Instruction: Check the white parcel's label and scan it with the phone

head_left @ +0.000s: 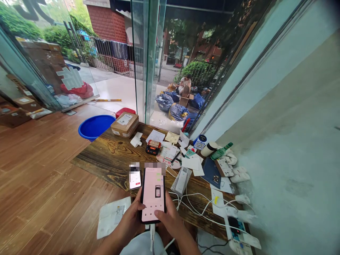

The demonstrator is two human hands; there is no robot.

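Both hands hold a large black-edged smartphone (150,180) upright in front of me, its screen lit pink with a chat and a row of icons. My left hand (131,211) is closed round the left edge, thumb at the lower left of the screen. Round the right edge wraps my right hand (170,214), its thumb over the lower screen. A white charging cable (152,235) runs down from the phone's bottom end. Just left of it, a second smartphone (135,179) lies lit on the wooden table (103,159).
A taped cardboard box (124,124), a small orange-black label printer (153,147), papers (191,163), a bubble-wrapped box (181,181) and a green bottle (221,151) stand or lie on the table. White cables cross its right side to a power strip (239,244). A blue basin (97,126) sits beyond; outside, a person sits among sacks.
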